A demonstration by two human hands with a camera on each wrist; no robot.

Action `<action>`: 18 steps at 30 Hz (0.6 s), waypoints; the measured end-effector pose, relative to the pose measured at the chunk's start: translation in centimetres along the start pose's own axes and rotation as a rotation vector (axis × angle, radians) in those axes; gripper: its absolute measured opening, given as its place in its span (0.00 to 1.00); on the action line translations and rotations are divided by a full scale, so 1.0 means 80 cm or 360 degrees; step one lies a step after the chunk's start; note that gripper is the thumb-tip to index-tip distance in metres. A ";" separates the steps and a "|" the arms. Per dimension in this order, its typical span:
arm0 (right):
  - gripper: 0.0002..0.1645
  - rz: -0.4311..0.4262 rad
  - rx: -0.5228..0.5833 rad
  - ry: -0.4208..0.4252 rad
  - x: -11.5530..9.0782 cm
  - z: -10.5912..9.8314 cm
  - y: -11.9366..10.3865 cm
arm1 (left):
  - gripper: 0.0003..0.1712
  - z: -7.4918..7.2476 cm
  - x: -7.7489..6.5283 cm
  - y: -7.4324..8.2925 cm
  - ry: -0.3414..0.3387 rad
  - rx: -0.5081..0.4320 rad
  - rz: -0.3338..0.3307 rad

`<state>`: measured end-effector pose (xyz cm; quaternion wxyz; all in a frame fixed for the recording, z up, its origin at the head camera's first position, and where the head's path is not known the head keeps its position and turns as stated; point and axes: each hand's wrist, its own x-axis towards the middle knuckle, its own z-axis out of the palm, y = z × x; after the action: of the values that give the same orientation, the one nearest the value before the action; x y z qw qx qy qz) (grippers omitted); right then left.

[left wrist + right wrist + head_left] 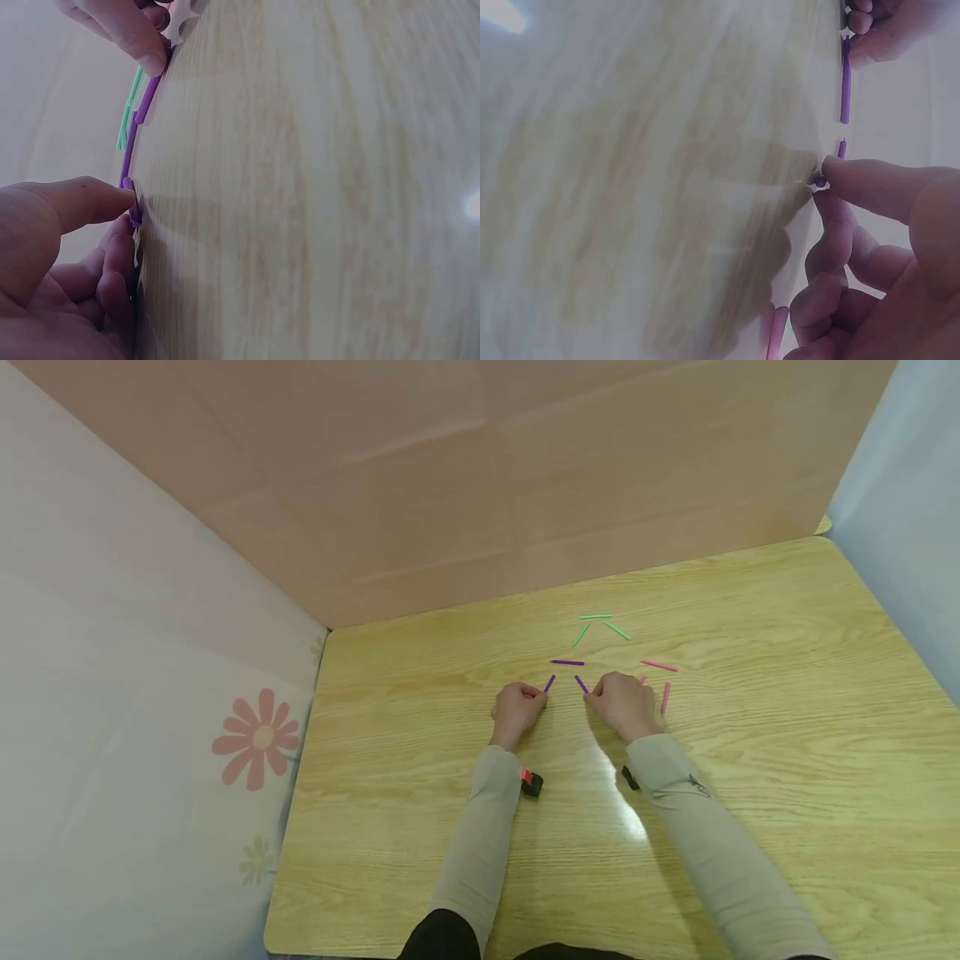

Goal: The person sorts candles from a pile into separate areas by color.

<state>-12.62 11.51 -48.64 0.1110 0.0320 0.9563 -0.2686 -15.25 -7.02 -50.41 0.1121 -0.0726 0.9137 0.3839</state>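
My left hand pinches the lower end of a slanted purple stick between thumb and finger, right at the tabletop. Opposite it, my right hand pinches the near end of another purple stick, which slants the other way. Above and between these two lies a third purple stick, nearly level. In the right wrist view the right thumb and finger meet at the dark tip of a purple stick, seen almost end-on.
Beyond the purple sticks are several green sticks in a similar bent arrangement. Pink sticks lie to the right, one partly hidden by the right hand. A brown panel borders the far edge of the wooden table.
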 end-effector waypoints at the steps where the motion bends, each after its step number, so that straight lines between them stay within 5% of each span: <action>1: 0.18 -0.0003 0.0004 0.0004 0.000 0.000 0.000 | 0.07 -0.001 0.000 0.000 0.0002 -0.0002 0.0002; 13: 0.18 -0.0051 0.0053 0.0118 0.000 -0.008 0.004 | 0.08 -0.005 -0.002 -0.003 -0.0061 -0.0041 -0.0004; 18: 0.18 -0.0121 0.0119 0.0139 -0.004 -0.032 0.010 | 0.13 -0.022 -0.003 -0.014 -0.0156 -0.0081 0.0037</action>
<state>-12.69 13.48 -46.84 0.0577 0.0116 0.9501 -0.3065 -15.05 -9.04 -49.92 0.1503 -0.0460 0.8978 0.4114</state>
